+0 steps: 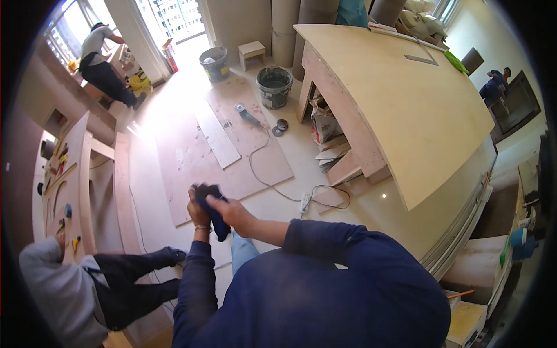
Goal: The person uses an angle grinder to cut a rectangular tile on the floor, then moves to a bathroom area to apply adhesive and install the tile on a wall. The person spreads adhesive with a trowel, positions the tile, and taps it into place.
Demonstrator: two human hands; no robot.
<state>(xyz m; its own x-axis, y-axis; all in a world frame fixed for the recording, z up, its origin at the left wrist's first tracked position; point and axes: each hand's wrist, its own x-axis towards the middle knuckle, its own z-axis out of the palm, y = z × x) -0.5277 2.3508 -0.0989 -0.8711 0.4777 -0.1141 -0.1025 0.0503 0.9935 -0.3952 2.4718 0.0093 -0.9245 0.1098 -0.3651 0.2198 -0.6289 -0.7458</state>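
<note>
1. We see the left hand (198, 213) and the right hand (227, 210) raised together in front of the chest, both on a dark blue cloth (212, 209).
2. The left grip is closed round the cloth's upper left part; the right grip clamps it from the right, fingers curled over the top.
3. The cloth hangs between the two hands, its lower end dropping just below them, above the floor (290, 156).
4. Behind the hands, plywood sheets (232, 145) lie flat on the floor, with an angle grinder (246, 115) on them and its cable running to a power strip (305, 202).
5. Two buckets (274, 86) stand further back, near a small stool (252, 52).
6. A large wooden table (394, 98) fills the right side.
7. At lower left a person in grey (58, 290) crouches by curved wooden frames (87, 174); another person (101, 61) bends by the window.
</note>
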